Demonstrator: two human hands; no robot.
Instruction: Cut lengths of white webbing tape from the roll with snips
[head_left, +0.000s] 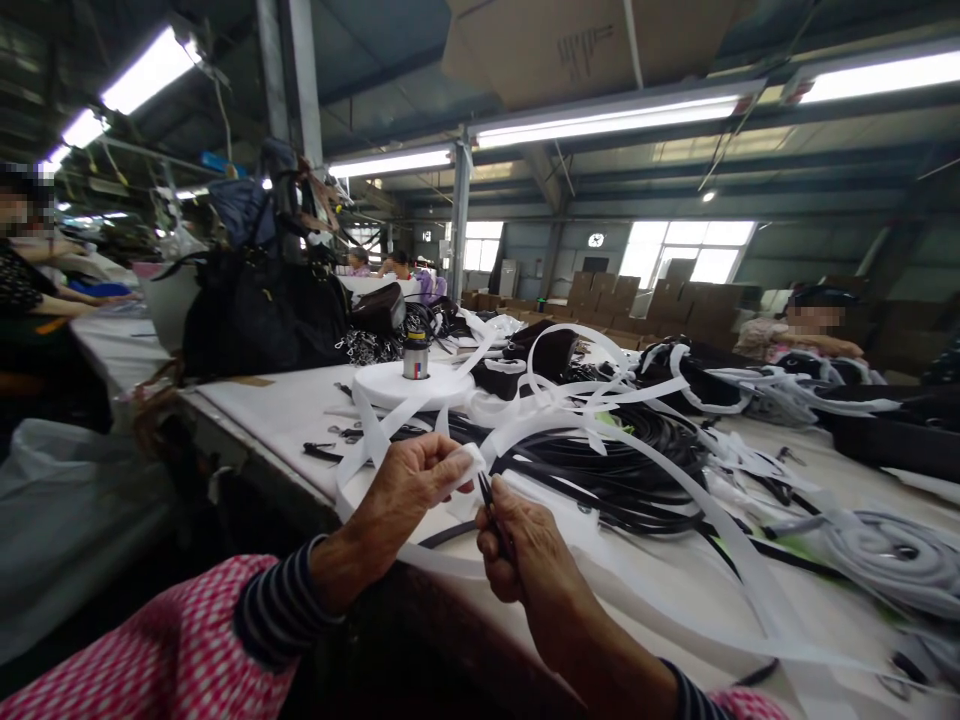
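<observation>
My left hand (409, 490) is closed, pinching the end of a white tape strip (461, 465) above the near table edge. My right hand (517, 545) is closed round a thin black strap (487, 500) whose tip meets the white tape. The white tape runs back to a flat white tape roll (386, 385) with a small metal cylinder (415, 360) standing on its centre. Loops of loose white tape (585, 390) and a pile of black straps (622, 460) lie just beyond my hands.
A white worktable (270, 400) carries black bags (255, 310) at the back left and grey coiled webbing (892, 555) at the right. Other people sit at the far left (30, 290) and far right (810, 330). Stacked cardboard boxes (660, 300) stand behind.
</observation>
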